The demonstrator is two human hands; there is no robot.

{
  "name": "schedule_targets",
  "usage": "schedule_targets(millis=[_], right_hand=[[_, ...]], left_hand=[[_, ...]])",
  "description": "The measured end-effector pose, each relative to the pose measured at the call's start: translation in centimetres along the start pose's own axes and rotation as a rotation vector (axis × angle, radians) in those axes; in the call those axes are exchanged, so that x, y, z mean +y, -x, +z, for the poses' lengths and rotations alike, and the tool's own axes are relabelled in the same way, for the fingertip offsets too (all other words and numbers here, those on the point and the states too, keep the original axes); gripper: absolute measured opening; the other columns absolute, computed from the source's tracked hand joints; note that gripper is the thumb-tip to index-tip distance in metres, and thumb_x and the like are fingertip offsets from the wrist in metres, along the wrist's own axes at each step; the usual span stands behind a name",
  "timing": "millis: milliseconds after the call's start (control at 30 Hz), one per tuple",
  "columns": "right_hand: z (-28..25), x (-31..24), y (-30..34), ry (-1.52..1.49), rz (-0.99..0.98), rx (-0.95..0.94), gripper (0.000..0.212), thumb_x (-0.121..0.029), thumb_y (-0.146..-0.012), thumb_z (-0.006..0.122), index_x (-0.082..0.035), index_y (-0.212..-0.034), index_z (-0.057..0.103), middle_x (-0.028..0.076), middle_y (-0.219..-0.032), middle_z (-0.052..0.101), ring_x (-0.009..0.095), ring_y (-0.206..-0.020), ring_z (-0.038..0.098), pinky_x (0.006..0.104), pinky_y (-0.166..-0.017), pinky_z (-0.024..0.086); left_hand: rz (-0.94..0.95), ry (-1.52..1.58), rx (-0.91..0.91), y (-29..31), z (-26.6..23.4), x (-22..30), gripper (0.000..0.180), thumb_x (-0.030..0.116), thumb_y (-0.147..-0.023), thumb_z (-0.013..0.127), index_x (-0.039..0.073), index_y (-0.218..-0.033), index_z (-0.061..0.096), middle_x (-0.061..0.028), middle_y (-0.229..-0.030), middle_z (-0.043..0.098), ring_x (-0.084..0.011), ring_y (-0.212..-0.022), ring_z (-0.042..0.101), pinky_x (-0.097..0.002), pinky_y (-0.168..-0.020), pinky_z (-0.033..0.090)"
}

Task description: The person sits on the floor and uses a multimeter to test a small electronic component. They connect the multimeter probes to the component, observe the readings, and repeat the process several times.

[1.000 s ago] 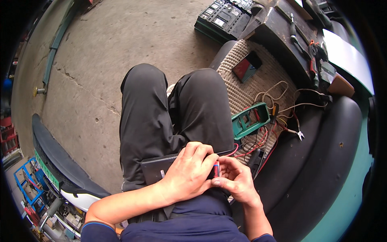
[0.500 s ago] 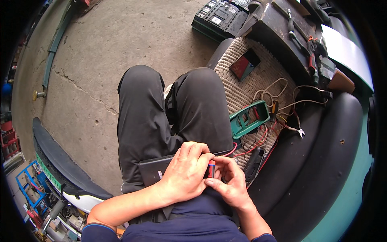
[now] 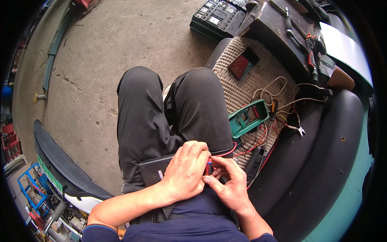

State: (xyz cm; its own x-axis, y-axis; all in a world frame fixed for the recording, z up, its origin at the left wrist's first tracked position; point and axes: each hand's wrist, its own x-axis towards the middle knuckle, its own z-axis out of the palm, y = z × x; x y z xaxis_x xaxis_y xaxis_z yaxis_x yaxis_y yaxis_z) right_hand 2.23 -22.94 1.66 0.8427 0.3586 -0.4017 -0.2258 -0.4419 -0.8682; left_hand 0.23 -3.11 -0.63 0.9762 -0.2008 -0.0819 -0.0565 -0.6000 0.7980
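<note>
Over my lap my left hand (image 3: 186, 171) is curled palm down, its fingertips hidden beneath it. Under its wrist side lies a flat black thing (image 3: 152, 171) resting on my thighs. Close against it, my right hand (image 3: 229, 181) has thumb and fingers closed around a small red-and-black piece (image 3: 208, 166) with a blue band. The piece sits in the gap between both hands, so its lower part is hidden. A thin pink-red wire (image 3: 225, 154) runs out past my fingers toward the seat on the right.
On the woven seat mat (image 3: 229, 86) to my right lie a green frame-like case (image 3: 249, 119), a phone (image 3: 243, 63), tangled wires (image 3: 269, 94) and a yellow-and-black-handled tool (image 3: 274, 108). Beyond stand a dark bench (image 3: 278, 30) with tools and a black-green crate (image 3: 219, 18).
The red-and-black piece has shifted slightly left, and less of its red end shows. My right thumb and fingers have edged closer to my left hand.
</note>
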Motion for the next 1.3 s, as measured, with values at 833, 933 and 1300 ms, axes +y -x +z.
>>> schedule_targets(millis=[833,933,1300], right_hand=[[1.4,-1.4,-0.2,0.589,-0.264,0.025,0.045,-0.008,-0.086,0.083,0.004,-0.127,0.069,0.019,-0.106,0.068,0.039,-0.094,0.070,0.0485,-0.083,0.060],[1.5,-1.6,-0.4,0.626,-0.292,0.027,0.045,-0.008,-0.086,0.083,0.003,-0.127,0.068,0.019,-0.106,0.068,0.040,-0.096,0.069,0.0485,-0.084,0.060],[0.8,-0.4,0.4,0.174,-0.017,0.044,0.047,-0.005,-0.091,0.087,-0.001,-0.135,0.070,0.013,-0.121,0.072,0.018,-0.087,0.071,0.0340,-0.075,0.062]], left_hand=[[-0.024,0.094,0.097,0.1,-1.9,-1.5,0.024,0.015,-0.095,0.085,0.005,-0.116,0.076,-0.0117,-0.119,0.069,-0.0337,-0.109,0.069,-0.0449,-0.091,0.060],[-0.040,0.116,0.100,0.0,-1.6,-1.6,0.018,0.013,-0.098,0.082,0.005,-0.112,0.076,-0.0112,-0.115,0.069,-0.0338,-0.106,0.069,-0.0448,-0.090,0.060],[0.075,0.162,0.114,0.0,-1.9,-2.0,0.020,0.001,-0.090,0.081,0.005,-0.109,0.075,-0.0100,-0.116,0.073,-0.0330,-0.106,0.069,-0.0429,-0.092,0.059]])
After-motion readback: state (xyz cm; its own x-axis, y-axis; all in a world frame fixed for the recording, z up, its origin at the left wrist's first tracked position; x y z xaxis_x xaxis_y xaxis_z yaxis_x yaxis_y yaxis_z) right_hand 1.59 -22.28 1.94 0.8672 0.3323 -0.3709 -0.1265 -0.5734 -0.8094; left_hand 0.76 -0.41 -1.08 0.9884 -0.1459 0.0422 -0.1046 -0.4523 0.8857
